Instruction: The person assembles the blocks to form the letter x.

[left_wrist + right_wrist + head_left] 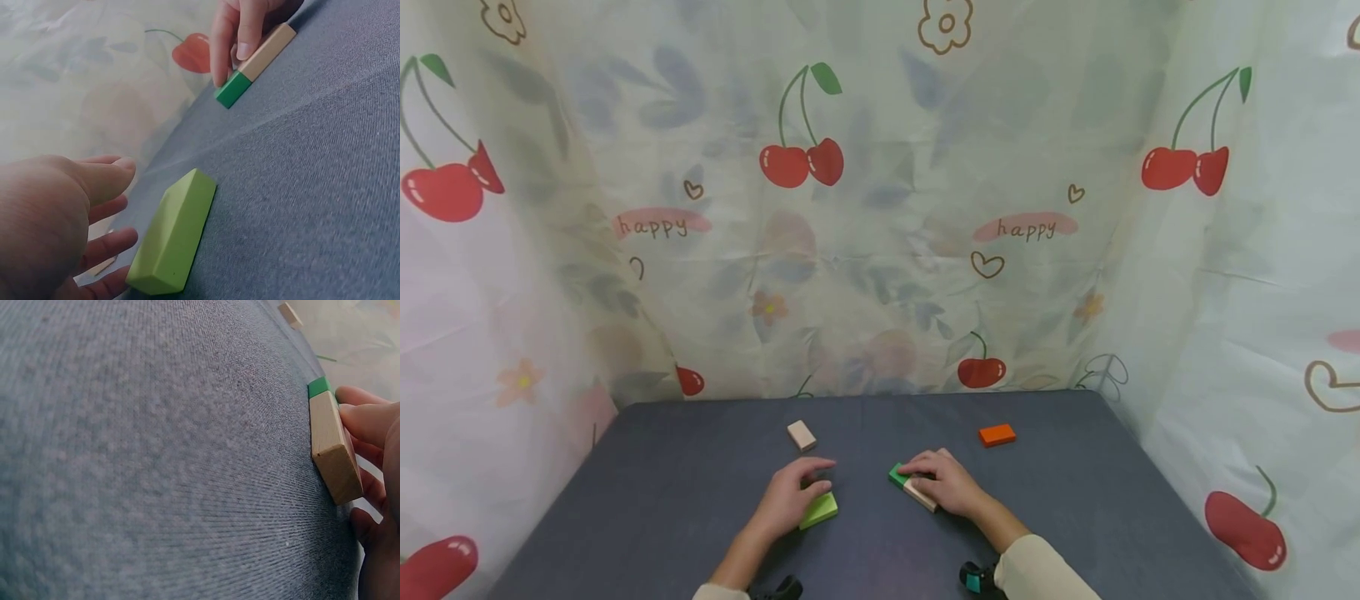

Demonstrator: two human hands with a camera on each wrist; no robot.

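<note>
My left hand (790,497) is beside a light green block (820,510) lying on the dark cloth. In the left wrist view, its thumb and fingers are spread apart next to the light green block (175,234), with the lowest fingertip right at the block's near end. Across from it, my right hand (949,483) touches two blocks laid end to end, a dark green one (898,476) and a plain wooden one (921,494). Its index finger reaches the green block and its thumb lies along the wooden one, both from the same side in the right wrist view.
A pale wooden block (802,435) lies beyond my left hand, and an orange block (997,435) beyond my right. The dark cloth-covered table (700,467) is bordered by hanging sheets (880,275) printed with cherries.
</note>
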